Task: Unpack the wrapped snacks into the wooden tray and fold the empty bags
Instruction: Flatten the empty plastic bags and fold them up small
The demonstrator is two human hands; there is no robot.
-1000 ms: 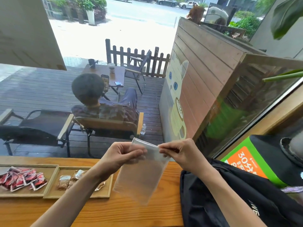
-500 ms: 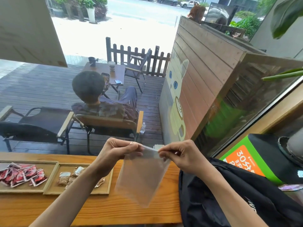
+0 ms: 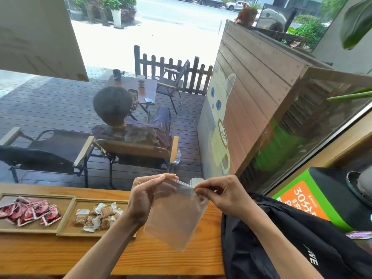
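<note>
An empty clear plastic bag (image 3: 173, 220) hangs in the air above the wooden counter. My left hand (image 3: 145, 196) pinches its top left edge and my right hand (image 3: 219, 193) pinches its top right corner, both at the zip strip. To the left lies a two-part wooden tray (image 3: 69, 214). Its left compartment holds several red wrapped snacks (image 3: 30, 211). Its right compartment holds several brown snacks in clear wrappers (image 3: 98, 215). My left forearm hides the tray's near right corner.
A black backpack (image 3: 281, 242) lies on the counter's right end, close under my right forearm. Behind it stands a green and orange box (image 3: 308, 200). A window runs along the counter's (image 3: 50, 256) far edge; outside a person sits in a chair.
The bag's top edge has dropped slightly and my two hands have stayed pinched on it, with the left fingers sliding along the strip. The view has tilted down a little.
</note>
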